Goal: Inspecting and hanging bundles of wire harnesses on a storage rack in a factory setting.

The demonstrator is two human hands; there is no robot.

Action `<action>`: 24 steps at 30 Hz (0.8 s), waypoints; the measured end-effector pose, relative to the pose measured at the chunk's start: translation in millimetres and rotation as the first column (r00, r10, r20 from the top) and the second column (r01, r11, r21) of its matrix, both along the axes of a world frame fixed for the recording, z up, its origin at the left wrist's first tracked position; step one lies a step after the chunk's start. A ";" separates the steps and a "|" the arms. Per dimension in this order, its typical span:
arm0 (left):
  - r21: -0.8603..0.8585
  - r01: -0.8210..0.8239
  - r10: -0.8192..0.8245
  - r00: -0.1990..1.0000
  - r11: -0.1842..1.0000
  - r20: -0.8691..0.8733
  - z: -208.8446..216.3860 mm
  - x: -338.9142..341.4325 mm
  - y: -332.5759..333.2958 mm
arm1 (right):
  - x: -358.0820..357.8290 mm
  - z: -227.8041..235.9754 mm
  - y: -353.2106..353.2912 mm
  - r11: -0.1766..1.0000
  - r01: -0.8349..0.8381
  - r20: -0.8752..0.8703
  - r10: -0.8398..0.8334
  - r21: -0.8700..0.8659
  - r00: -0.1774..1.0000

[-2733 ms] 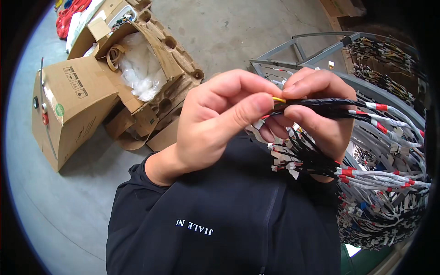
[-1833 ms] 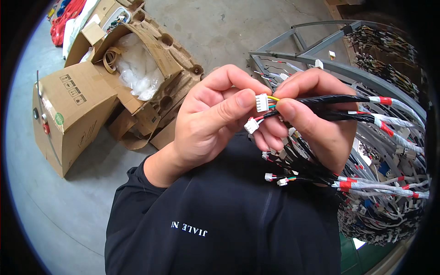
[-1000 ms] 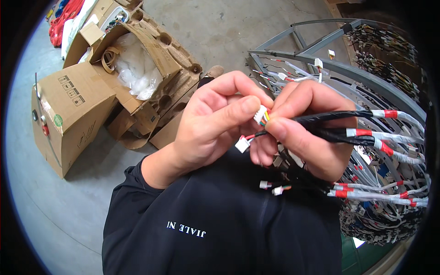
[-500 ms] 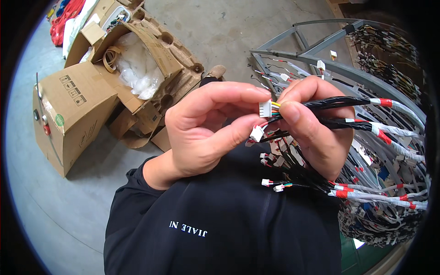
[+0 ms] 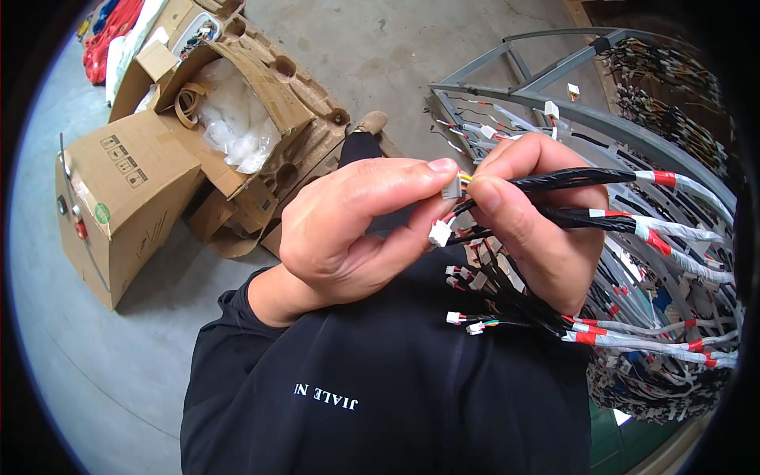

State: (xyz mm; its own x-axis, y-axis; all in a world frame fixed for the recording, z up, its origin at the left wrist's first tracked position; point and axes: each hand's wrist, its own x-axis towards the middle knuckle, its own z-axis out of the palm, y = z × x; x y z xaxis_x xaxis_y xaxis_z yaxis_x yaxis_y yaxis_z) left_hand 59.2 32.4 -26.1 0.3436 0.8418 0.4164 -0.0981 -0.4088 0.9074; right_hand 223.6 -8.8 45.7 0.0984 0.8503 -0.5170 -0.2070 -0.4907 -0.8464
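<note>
My left hand [image 5: 360,229] pinches a white wire connector [image 5: 453,188] between thumb and index finger. Yellow, red and other thin wires run from that connector into a black-sleeved wire harness [image 5: 570,179], which my right hand [image 5: 530,229] grips just behind the plug. A second white connector [image 5: 440,233] hangs below my left thumb. Another black harness branch [image 5: 582,217] passes through my right hand; red and white tape wraps both branches further right. Below my hands, more white connectors [image 5: 455,317] dangle from black branches in front of my dark shirt.
At right, a grey metal frame rack [image 5: 546,95] carries dense bundles of wire harnesses [image 5: 665,348]. An open cardboard box [image 5: 293,111] with clear plastic bags [image 5: 237,119] stands at upper left, beside a closed cardboard box [image 5: 127,190] and moulded brown pulp trays [image 5: 328,119].
My left thumb and index finger have closed on the white connector, which was standing between them at the fingertips. Both hands have shifted slightly left.
</note>
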 end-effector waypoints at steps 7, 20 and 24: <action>-0.009 -0.035 0.035 0.999 0.999 0.006 -3.4 3.0 -1.5 | 1.3 0.1 2.3 1.000 0.006 0.018 -0.006 -0.004 1.000; -0.267 0.145 -0.145 0.989 0.953 0.020 0.4 -7.8 -8.1 | 2.0 -11.0 0.4 0.997 0.056 0.150 -0.064 0.058 0.987; -0.486 0.145 -0.047 0.977 0.862 0.207 3.8 -3.2 -11.1 | -1.9 -9.3 1.3 0.993 0.111 0.087 -0.114 0.040 0.990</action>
